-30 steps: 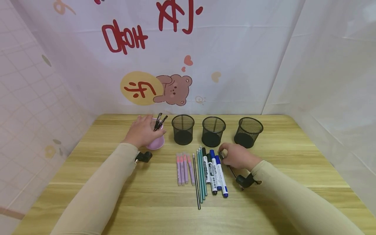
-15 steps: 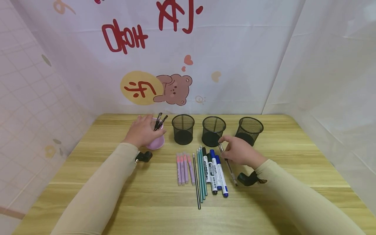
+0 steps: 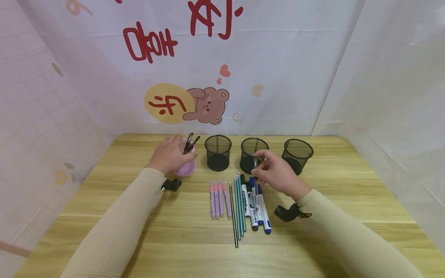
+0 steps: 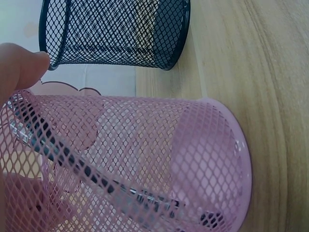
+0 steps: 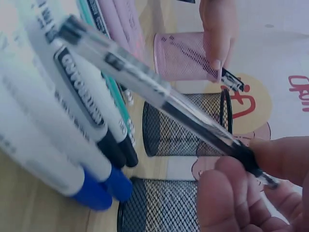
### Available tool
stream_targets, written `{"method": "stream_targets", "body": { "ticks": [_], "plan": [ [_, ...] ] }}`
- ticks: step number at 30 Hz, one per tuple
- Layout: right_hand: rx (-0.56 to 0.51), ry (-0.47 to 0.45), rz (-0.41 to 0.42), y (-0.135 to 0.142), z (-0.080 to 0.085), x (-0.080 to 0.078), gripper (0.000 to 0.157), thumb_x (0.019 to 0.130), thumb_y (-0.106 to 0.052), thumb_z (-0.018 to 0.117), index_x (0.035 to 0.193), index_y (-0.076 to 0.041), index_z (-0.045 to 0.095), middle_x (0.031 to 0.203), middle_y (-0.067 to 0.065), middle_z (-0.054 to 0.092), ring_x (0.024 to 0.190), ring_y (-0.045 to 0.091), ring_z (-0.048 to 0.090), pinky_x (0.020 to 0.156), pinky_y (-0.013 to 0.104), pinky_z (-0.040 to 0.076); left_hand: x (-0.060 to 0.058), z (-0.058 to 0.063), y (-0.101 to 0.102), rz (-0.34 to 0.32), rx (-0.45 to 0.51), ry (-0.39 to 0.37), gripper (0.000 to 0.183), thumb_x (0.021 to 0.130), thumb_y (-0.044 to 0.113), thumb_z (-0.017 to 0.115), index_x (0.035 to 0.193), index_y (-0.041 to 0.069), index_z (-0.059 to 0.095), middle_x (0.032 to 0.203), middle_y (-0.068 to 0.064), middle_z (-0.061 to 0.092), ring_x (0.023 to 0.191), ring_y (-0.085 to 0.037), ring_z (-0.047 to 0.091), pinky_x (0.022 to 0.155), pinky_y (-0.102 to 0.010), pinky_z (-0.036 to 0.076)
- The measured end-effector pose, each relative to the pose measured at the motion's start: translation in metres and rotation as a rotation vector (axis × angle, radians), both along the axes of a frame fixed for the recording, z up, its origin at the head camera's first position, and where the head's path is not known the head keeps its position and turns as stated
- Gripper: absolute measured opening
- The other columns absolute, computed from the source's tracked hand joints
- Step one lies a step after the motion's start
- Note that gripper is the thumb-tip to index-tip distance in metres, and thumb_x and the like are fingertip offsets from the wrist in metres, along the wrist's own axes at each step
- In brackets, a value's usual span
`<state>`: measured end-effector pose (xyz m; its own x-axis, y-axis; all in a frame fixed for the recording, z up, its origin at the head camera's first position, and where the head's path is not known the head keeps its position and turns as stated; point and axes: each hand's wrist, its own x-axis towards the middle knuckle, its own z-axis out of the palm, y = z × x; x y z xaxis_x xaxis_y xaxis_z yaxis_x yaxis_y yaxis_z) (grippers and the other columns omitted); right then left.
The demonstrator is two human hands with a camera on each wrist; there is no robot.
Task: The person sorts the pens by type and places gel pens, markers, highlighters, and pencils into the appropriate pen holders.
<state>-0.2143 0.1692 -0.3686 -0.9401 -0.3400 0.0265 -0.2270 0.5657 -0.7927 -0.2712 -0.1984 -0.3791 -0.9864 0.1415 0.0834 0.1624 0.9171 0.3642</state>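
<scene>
My left hand (image 3: 169, 155) holds the pink mesh pen cup (image 3: 185, 169) at its rim, thumb along the near right side. A couple of black-capped pens (image 3: 189, 145) lean inside that cup; in the left wrist view they slant behind its mesh. Between thumb and fingers, my right hand (image 3: 278, 173) pinches a clear gel pen (image 5: 145, 92) by its black end. The pen hangs tip-down over the row of whiteboard markers (image 3: 263, 210), in front of the middle black mesh cup. Blue and black marker caps show close beneath it in the right wrist view.
Three black mesh cups, the left one (image 3: 217, 160), middle one (image 3: 246, 164) and right one (image 3: 297, 154), stand along the back. Purple highlighters (image 3: 216, 202), a dark pencil (image 3: 233, 220) and several green pencils (image 3: 240, 216) lie side by side on the wooden table (image 3: 180, 239).
My right hand has lifted the gel pen off the table, right of the markers, and carried it left and up over them. The left hand has stayed on the pink cup.
</scene>
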Motion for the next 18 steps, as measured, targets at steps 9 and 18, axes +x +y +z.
{"method": "stream_targets", "body": {
  "ticks": [9, 18],
  "plan": [
    [-0.234, 0.013, -0.022, -0.026, -0.002, -0.002, 0.051, 0.099, -0.01, 0.071, 0.144, -0.006, 0.048, 0.086, 0.015, 0.072, 0.073, 0.031, 0.072, 0.075, 0.051, 0.064, 0.001, 0.001, 0.0, 0.002, 0.006, -0.007, 0.099, 0.091, 0.068, 0.062, 0.16, 0.003, 0.036, 0.166, -0.023, 0.038, 0.157, -0.052, 0.024, 0.128, -0.069, 0.018],
    [-0.458, 0.019, -0.089, -0.057, -0.001, -0.004, 0.048, 0.099, -0.004, 0.07, 0.141, -0.008, 0.046, 0.093, 0.015, 0.071, 0.079, 0.036, 0.072, 0.077, 0.034, 0.065, 0.001, 0.001, 0.0, 0.008, 0.013, -0.02, 0.099, 0.092, 0.067, 0.062, 0.161, 0.003, 0.033, 0.168, -0.024, 0.034, 0.158, -0.054, 0.02, 0.128, -0.07, 0.015]
  ]
}}
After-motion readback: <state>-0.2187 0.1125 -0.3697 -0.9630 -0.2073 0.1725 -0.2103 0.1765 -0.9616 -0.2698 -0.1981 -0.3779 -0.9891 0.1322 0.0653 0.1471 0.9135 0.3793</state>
